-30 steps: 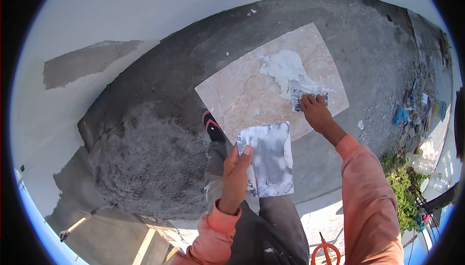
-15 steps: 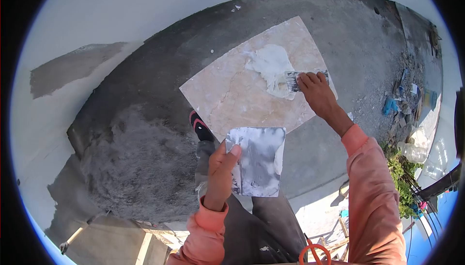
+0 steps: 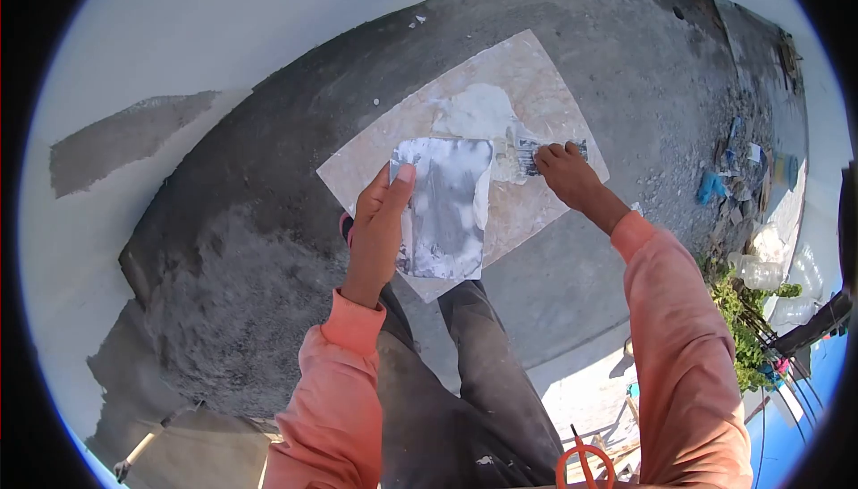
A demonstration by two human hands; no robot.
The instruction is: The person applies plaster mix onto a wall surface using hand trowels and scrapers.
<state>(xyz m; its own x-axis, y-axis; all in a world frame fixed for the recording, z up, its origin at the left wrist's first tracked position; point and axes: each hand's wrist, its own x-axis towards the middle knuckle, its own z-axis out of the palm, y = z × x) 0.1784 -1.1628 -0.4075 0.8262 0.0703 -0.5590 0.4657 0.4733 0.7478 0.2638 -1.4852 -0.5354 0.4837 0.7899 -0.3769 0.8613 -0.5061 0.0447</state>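
My left hand (image 3: 380, 225) grips the left side of a flat metal plate (image 3: 447, 207) smeared with white paste, its thumb on top. The plate is over the lower left part of a beige marbled tile (image 3: 357, 163). My right hand (image 3: 572, 176) is closed on a putty knife (image 3: 529, 156) at the right part of the tile. The knife's blade is at the right edge of a patch of white paste (image 3: 478, 109) on the tile. Part of that patch is hidden behind the plate.
Grey concrete floor (image 3: 554, 283) surrounds the tile. Rubble and blue scraps (image 3: 710, 187) lie at the right, near a clear plastic bottle (image 3: 760, 273) and green plants (image 3: 737, 324). A long-handled tool (image 3: 143, 449) is at the lower left. Orange-handled scissors (image 3: 585, 467) show at the bottom.
My left hand has moved the metal plate up and slightly left, over the tile. My right hand with the putty knife has shifted slightly left and down in view.
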